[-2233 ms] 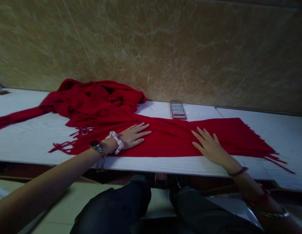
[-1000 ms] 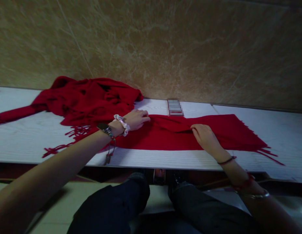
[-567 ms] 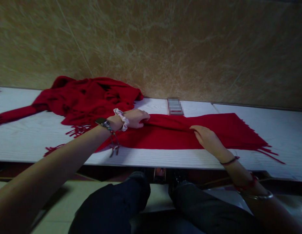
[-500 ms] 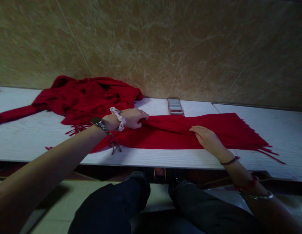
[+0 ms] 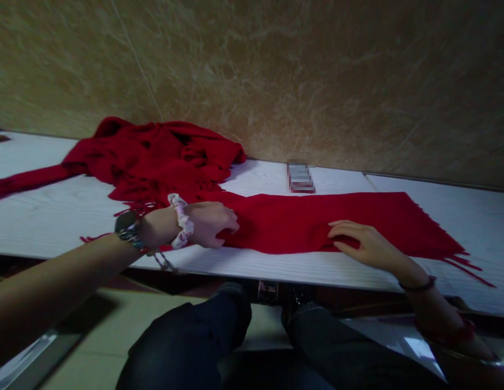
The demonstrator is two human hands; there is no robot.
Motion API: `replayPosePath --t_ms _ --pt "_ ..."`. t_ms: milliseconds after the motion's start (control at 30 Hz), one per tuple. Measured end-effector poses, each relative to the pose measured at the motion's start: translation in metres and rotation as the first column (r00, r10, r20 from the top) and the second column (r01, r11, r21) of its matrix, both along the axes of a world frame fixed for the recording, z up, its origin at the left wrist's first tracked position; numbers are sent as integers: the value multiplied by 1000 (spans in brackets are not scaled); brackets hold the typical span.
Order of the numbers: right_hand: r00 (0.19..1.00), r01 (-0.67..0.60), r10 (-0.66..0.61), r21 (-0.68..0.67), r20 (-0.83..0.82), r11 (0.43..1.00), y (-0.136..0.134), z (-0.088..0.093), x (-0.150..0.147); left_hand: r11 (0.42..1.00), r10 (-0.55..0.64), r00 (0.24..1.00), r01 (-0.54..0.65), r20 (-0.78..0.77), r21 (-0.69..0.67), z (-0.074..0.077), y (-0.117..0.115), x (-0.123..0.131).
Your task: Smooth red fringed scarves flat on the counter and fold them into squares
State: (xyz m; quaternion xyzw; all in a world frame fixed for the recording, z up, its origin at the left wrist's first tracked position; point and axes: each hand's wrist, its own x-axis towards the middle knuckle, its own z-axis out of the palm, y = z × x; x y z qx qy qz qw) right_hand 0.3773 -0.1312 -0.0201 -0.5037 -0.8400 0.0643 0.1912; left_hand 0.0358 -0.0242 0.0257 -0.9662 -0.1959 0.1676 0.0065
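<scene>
A red fringed scarf (image 5: pixel 280 225) lies stretched out lengthwise, its right end fairly flat and its left part running under my left arm. Over the scarf's left part, my left hand (image 5: pixel 213 223) has its fingers curled down onto the cloth, with the thumb near the front edge; the exact grip is partly hidden. Farther right, my right hand (image 5: pixel 360 244) rests on the scarf near its front edge. Its fingers reach out to the left, and a gap shows between them and the thumb.
Behind my left hand, a crumpled heap of red cloth (image 5: pixel 166 157) lies against the brown marbled wall (image 5: pixel 252 81). A small blurred-out packet (image 5: pixel 301 177) sits behind the scarf on the white wood-grain surface (image 5: pixel 252 265). My legs (image 5: pixel 182 346) are below the front edge.
My left hand has come toward the front edge, and the raised fold between my hands now lies flatter. My right hand has shifted slightly right and nearer, its thumb more apart.
</scene>
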Motion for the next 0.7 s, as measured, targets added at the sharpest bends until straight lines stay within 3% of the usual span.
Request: replayPosePath --t_ms 100,200,367,533,700 --pt "1000 -26 26 -21 6 999 2 -1 -5 997 -32 987 41 155 -59 -6 3 5" --pt "999 -5 7 -53 35 999 5 -8 -6 992 68 952 -32 298 -123 -24 6 10" --pt "997 20 -15 -66 76 998 7 -19 -2 968 251 942 -239 222 -78 -52 22 10" --pt "993 -30 44 -130 105 991 5 -16 1 972 229 953 -236 197 10 -56 47 -1" --pt "995 -62 73 -153 70 986 5 -13 2 978 194 965 -205 176 49 -51 55 -4"
